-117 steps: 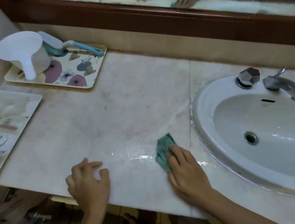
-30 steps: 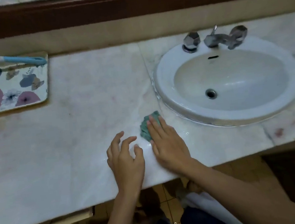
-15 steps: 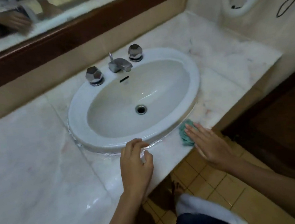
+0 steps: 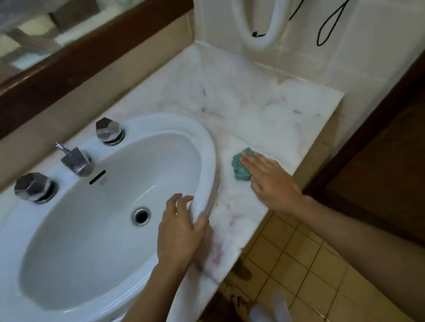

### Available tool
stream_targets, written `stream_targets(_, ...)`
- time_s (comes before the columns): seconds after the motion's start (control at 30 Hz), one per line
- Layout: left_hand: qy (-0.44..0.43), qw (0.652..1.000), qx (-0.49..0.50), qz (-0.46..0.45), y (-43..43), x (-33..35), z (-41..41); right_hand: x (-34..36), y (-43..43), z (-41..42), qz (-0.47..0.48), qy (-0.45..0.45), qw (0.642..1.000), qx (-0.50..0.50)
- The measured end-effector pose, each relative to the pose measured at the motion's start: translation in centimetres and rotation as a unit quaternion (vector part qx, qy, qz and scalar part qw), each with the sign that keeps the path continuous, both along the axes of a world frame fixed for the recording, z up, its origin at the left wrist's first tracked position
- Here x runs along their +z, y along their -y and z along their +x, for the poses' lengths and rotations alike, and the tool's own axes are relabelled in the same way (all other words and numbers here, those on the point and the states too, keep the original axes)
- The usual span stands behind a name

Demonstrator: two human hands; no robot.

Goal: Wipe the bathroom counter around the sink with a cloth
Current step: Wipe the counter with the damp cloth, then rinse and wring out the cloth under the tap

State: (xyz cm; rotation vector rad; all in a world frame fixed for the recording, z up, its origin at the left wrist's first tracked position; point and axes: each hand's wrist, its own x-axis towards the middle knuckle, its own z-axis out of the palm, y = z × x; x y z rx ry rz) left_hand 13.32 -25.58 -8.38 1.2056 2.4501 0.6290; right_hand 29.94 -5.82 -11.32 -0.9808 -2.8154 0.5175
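Since the frame half a second earlier, the right hand (image 4: 273,182) has slid the cloth (image 4: 240,170) from the front edge onto the strip of counter (image 4: 266,106) just right of the sink (image 4: 203,140). Its fingers (image 4: 256,165) lie flat and straight on the bunched green cloth, pressing rather than pinching. The left hand (image 4: 181,229) rests relaxed on the sink's rim, holding nothing. Best practice, by judgement: keep even pressure, follow the rim's curve toward the back wall, and overlap each pass across the marked surface beyond.
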Motion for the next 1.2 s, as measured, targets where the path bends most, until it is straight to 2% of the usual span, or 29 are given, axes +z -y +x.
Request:
stream_targets(0.17,-0.07,0.997,0.005,-0.017,-0.7,-0.4,0.8,-0.3,-7.6,0.4,0.004,0.021,0.998,-0.057)
stream_targets(0.3,-0.103,0.995,0.002,-0.016,-0.9,-0.8,0.9,-0.5,-11.8,1.8,0.007,0.03,0.987,-0.161)
stream_targets(0.4,-0.112,0.993,0.002,-0.022,-1.0,-1.2,0.8,-0.6,-12.0,2.2,0.016,0.009,0.972,-0.235)
stream_targets(0.53,-0.119,0.993,0.004,-0.021,-0.9,-1.5,0.7,-0.6,-7.7,0.9,0.02,-0.018,0.954,-0.3)
stream_targets(0.63,-0.097,0.995,0.016,-0.02,-0.7,-1.2,0.7,-0.9,-3.4,0.5,0.008,-0.035,0.963,-0.269)
stream_targets(0.73,-0.023,0.999,0.038,0.01,-0.5,-0.9,0.4,-1.2,0.9,1.1,-0.011,-0.069,0.972,-0.223)
stream_targets(0.8,0.059,0.994,0.051,0.075,-0.2,-0.4,0.1,-0.6,3.7,1.5,-0.08,-0.114,0.968,-0.209)
stream_targets(0.83,0.1,0.986,0.062,0.121,0.3,-0.1,-0.1,0.2,4.9,1.5,-0.144,-0.144,0.957,-0.209)
stream_targets(0.87,0.134,0.974,0.072,0.166,0.9,0.2,-0.2,1.2,6.1,1.6,-0.229,-0.181,0.932,-0.216)
stream_targets(0.9,0.151,0.965,0.08,0.198,1.9,0.4,-0.3,2.5,7.2,1.5,-0.32,-0.227,0.891,-0.227)
stream_targets(1.0,0.125,0.961,0.083,0.231,6.7,0.1,-0.3,6.5,10.5,0.8,-0.5,-0.309,0.761,-0.276)
stream_targets(1.03,0.104,0.964,0.075,0.232,8.8,0.1,-0.2,7.6,11.6,0.4,-0.568,-0.332,0.698,-0.284)
stream_targets(1.07,0.079,0.968,0.058,0.233,10.8,0.1,-0.1,8.5,12.7,-0.1,-0.646,-0.348,0.62,-0.277)
stream_targets(1.1,0.053,0.971,0.035,0.23,12.6,0.4,0.1,9.5,13.7,-0.7,-0.714,-0.344,0.55,-0.265)
stream_targets(1.13,0.027,0.973,0.009,0.229,14.1,0.8,0.1,10.4,14.8,-1.4,-0.765,-0.319,0.501,-0.249)
stream_targets(1.17,-0.003,0.973,-0.02,0.23,15.3,1.3,-0.1,11.2,15.9,-2.3,-0.804,-0.281,0.472,-0.227)
stream_targets(1.2,-0.039,0.97,-0.059,0.232,16.2,2.0,-0.6,11.7,17.0,-3.1,-0.828,-0.242,0.46,-0.209)
